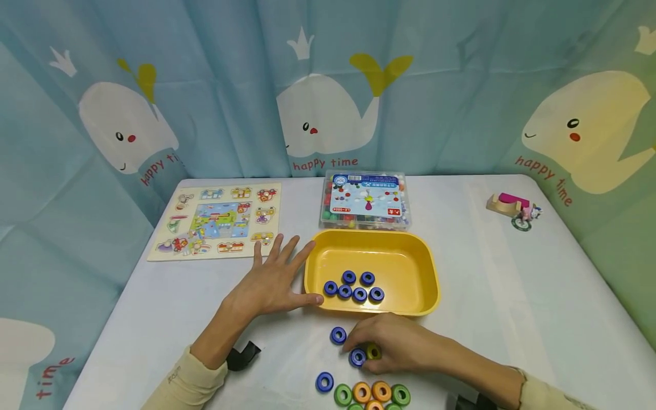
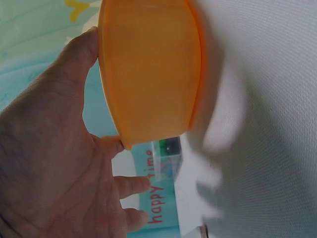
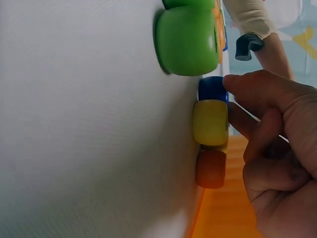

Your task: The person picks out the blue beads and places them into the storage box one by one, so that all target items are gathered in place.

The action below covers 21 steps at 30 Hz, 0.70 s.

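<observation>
My left hand (image 1: pixel 269 285) has its fingers spread, thumb and forefinger touching the rim of the yellow tray (image 1: pixel 405 273) at its left end. Several blue rings (image 1: pixel 330 288) lie inside the tray, toward its near left. In front of the tray, my right hand (image 1: pixel 402 344) pinches a blue ring (image 3: pixel 212 89) between thumb and forefinger, low at the tabletop. A yellow ring (image 3: pixel 210 122) sits right beside that one, partly hidden under the hand in the head view. Two other blue rings lie nearby, one (image 1: pixel 338 328) close to the tray and one (image 1: pixel 324 375) nearer me.
Green rings (image 1: pixel 401 388) and orange rings (image 1: pixel 381 384) cluster at the near edge. Behind the tray is a clear box of colored pieces (image 1: pixel 366 199). A wooden puzzle board (image 1: pixel 174 250) lies back left, a small toy (image 1: pixel 521 213) back right. A whale-print curtain (image 1: pixel 220 114) hangs behind.
</observation>
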Each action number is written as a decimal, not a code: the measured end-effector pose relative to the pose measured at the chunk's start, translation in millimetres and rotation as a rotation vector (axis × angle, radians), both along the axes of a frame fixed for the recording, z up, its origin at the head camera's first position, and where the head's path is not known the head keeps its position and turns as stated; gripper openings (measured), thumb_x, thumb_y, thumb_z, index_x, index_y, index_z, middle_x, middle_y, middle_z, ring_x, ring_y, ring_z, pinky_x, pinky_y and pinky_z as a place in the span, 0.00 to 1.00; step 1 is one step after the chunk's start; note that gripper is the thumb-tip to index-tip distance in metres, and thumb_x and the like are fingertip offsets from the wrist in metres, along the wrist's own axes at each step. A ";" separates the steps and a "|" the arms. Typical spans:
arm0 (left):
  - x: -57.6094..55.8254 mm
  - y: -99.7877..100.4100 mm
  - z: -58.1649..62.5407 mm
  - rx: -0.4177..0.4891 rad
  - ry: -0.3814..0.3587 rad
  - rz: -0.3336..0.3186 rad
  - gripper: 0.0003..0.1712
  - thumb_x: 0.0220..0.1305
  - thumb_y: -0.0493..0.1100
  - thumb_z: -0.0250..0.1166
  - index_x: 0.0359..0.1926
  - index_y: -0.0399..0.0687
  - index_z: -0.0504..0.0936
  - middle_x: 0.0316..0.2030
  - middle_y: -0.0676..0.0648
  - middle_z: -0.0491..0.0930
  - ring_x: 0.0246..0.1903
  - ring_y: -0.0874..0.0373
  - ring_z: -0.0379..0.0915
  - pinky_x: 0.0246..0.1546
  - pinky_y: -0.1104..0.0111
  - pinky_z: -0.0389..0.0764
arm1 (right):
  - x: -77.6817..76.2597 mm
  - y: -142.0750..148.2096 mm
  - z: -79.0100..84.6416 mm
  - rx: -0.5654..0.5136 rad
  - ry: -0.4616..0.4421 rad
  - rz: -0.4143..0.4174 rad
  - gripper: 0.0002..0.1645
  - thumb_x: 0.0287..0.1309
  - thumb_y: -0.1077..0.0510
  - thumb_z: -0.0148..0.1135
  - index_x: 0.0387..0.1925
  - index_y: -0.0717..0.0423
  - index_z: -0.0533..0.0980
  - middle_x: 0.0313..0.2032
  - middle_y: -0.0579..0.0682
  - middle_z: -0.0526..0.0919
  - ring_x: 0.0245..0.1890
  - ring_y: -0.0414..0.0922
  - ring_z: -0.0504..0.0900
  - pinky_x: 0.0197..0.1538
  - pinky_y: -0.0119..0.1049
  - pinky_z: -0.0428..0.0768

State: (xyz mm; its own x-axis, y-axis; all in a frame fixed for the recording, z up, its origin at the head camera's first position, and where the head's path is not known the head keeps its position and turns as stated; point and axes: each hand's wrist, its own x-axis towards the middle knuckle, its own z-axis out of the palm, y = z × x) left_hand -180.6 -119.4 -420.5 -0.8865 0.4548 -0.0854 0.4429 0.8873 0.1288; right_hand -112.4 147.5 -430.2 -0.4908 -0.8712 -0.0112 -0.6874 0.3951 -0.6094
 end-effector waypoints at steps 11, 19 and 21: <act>0.3 0.8 0.7 0.000 0.003 -0.005 0.61 0.41 0.87 0.42 0.73 0.68 0.40 0.71 0.46 0.44 0.69 0.41 0.32 0.59 0.37 0.33 | -0.2 0.4 -8.6 0.008 0.040 0.044 0.21 0.46 0.56 0.70 0.46 0.41 0.79 0.44 0.32 0.79 0.44 0.28 0.75 0.48 0.26 0.73; 0.3 1.0 1.1 0.010 -0.008 0.000 0.60 0.41 0.86 0.45 0.73 0.68 0.40 0.71 0.46 0.44 0.69 0.41 0.32 0.59 0.37 0.32 | -0.4 2.9 -10.8 0.009 0.031 0.033 0.23 0.46 0.57 0.69 0.47 0.41 0.79 0.44 0.32 0.79 0.44 0.28 0.74 0.48 0.26 0.73; 0.3 0.9 0.9 0.011 -0.009 0.001 0.60 0.41 0.86 0.45 0.73 0.68 0.40 0.71 0.46 0.44 0.69 0.41 0.32 0.59 0.37 0.32 | -0.2 3.3 -11.7 -0.001 0.033 0.032 0.23 0.46 0.57 0.69 0.47 0.41 0.79 0.43 0.32 0.79 0.43 0.27 0.74 0.47 0.26 0.73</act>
State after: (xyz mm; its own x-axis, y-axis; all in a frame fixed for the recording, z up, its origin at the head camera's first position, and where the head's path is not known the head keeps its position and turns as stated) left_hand -180.3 -118.5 -419.6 -0.8861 0.4550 -0.0883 0.4409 0.8863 0.1421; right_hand -112.6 150.8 -441.9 -0.4631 -0.8863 0.0051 -0.7191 0.3724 -0.5868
